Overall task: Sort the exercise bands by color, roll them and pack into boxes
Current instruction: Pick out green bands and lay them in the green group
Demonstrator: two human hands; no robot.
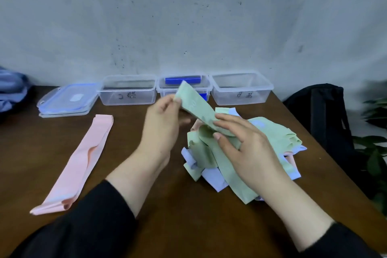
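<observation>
Head view: left hand (165, 119) pinches the upper end of a green band (196, 109), whose long axis slants from upper left down to the right hand (249, 144), which grips it above a green and lilac band pile (211, 169). Pink band (77, 161) lies diagonally, left.

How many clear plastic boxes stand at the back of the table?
3, in a row along the wall: the left clear plastic box, the middle box holding blue items, partly behind the green band, and the right box.
</observation>
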